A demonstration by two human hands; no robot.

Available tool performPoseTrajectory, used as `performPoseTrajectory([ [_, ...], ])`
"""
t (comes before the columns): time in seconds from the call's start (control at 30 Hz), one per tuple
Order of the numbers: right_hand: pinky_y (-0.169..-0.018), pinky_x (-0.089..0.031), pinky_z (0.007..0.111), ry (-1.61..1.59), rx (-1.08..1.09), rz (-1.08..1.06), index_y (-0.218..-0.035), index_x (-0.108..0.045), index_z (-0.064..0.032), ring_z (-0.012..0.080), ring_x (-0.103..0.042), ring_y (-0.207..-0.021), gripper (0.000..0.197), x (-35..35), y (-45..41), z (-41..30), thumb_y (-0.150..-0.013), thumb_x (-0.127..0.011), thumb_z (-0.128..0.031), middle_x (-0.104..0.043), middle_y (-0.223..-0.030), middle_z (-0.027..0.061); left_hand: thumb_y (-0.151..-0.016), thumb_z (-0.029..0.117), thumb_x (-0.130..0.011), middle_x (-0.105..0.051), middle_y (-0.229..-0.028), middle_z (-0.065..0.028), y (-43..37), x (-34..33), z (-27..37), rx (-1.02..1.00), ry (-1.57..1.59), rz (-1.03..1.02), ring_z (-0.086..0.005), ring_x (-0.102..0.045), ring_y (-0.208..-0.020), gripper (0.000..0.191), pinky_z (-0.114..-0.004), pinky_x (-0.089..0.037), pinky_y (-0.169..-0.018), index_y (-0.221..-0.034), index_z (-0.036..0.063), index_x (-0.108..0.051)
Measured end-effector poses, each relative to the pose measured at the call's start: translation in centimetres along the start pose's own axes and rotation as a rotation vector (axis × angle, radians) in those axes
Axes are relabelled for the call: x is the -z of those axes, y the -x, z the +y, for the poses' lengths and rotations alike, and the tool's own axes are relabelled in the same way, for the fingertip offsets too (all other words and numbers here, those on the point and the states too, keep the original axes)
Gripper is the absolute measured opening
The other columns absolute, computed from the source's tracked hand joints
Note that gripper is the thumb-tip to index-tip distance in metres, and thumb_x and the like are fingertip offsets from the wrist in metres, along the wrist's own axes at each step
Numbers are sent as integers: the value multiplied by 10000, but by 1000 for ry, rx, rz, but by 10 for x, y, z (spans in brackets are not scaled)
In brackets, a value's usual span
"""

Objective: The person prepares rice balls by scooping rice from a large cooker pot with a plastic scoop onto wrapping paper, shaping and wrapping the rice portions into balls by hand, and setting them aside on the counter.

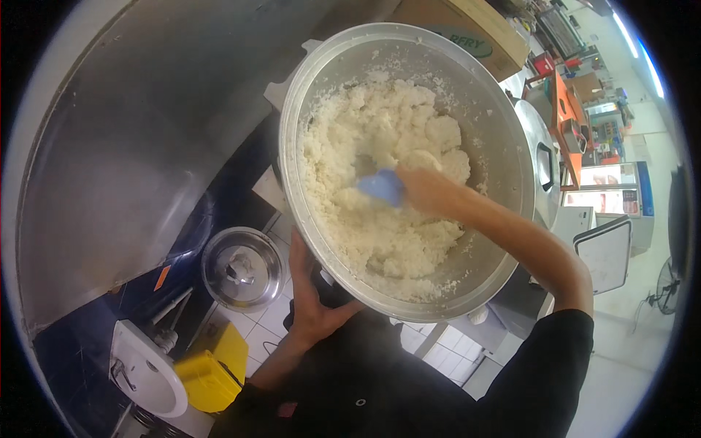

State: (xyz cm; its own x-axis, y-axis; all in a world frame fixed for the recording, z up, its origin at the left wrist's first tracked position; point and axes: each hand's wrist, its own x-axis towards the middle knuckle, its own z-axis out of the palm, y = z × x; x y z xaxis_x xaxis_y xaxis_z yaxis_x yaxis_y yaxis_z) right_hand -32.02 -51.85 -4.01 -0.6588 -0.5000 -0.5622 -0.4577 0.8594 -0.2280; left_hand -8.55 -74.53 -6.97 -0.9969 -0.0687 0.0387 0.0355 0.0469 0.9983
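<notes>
A large round metal pot (495,115) fills the middle of the view, with its inner wall dotted by stray grains. Inside lies a big, clumpy mass of cooked white rice (394,246). My right hand (424,189) reaches into the pot from the right and grips a blue plastic scoop or paddle (381,187), blurred and touching the rice. Its handle is hidden in the hand. At the pot's lower left outer side is my left hand (317,312), fingers and thumb spread against the rim and wall of the pot.
A metal lid with a black handle (542,164) lies right of the pot, and a cardboard box (476,33) stands behind. Below left are a steel bowl (211,268) on the tiled floor side, a white washbasin (175,391) and a yellow bin (211,378). A steel hood or panel (126,137) spans the upper left.
</notes>
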Motion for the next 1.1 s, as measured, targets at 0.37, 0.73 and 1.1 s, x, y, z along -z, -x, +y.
performPoseTrajectory([
  [0.37,-607,-495,389,-340,-46,-566,-1222,-589,-49,253,-619,-649,376,2,51,-10,-982,-586,-338,-627,-760,106,-676,298,-948,-169,-1619,-248,5,3,-3,6,-104,24,-366,-236,-1501,1318,-468,-233,-1223,-1575,-66,-55],
  [0.73,-416,-340,237,-1151,-462,-698,-1099,-539,-83,53,-385,-487,241,28,50,32,-984,-623,-278,-355,-657,-71,-669,300,-957,-250,-1565,-232,3,2,1,-19,-107,7,-363,-300,-1454,1291,-463,-269,-1195,-1562,-64,-99],
  [1.1,-562,-539,472,-257,-224,-337,-1155,-518,141,360,-713,-655,362,21,-5,-38,-855,-485,-58,-704,-909,279,-665,303,-959,-292,-1534,-222,4,1,-3,7,-29,31,-349,-341,-1424,1272,-454,-298,-1179,-1554,-59,-124],
])
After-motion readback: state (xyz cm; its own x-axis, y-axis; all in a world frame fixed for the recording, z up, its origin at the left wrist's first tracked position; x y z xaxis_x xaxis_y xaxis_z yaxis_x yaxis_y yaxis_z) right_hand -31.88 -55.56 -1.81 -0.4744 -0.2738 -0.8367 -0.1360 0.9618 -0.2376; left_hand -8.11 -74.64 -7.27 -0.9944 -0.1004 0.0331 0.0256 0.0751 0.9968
